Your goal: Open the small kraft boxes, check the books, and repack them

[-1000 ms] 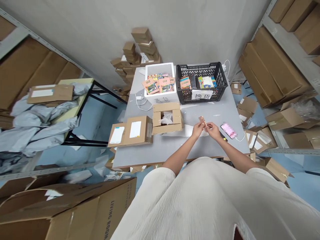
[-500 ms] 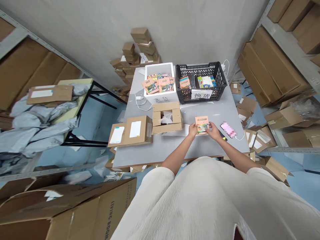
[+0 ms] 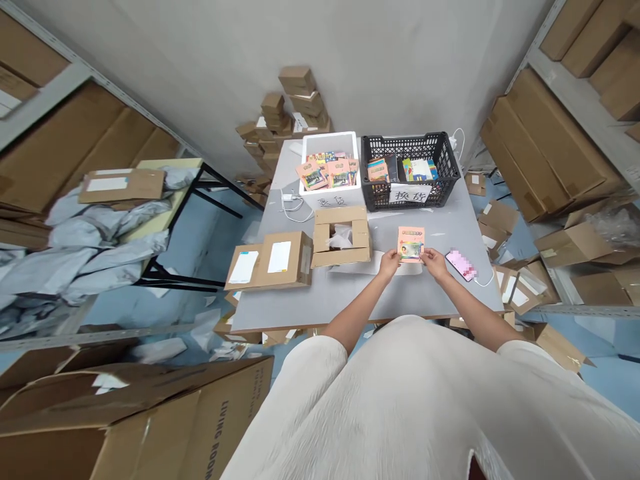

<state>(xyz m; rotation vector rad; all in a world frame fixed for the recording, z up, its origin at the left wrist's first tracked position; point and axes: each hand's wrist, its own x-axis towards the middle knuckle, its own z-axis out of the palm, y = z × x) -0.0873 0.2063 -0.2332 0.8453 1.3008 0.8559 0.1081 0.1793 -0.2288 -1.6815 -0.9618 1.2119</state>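
A small pink booklet (image 3: 411, 241) with a picture on its cover is held over the table by its two lower sides. My left hand (image 3: 389, 264) is closed on its left edge, and my right hand (image 3: 433, 263) pinches the right edge. Just left of them stands an open cardboard box (image 3: 320, 257) with pale wrapping inside. A phone (image 3: 461, 264) with a pink, blurred screen lies to the right of my right hand, a white cable (image 3: 484, 283) at its lower end.
At the table's back stand a white foam box (image 3: 334, 197) with similar booklets and a black plastic crate (image 3: 443, 190) holding books. Closed cartons (image 3: 299, 267) lie on the left of the grey table (image 3: 280, 313). Grey parcels (image 3: 110, 247) cover a side table; shelves and boxes flank both sides.
The booklet, still in both hands, is tilted up more and shows more of its cover. The whole view has shifted slightly, moving the table's things rightward in the picture.
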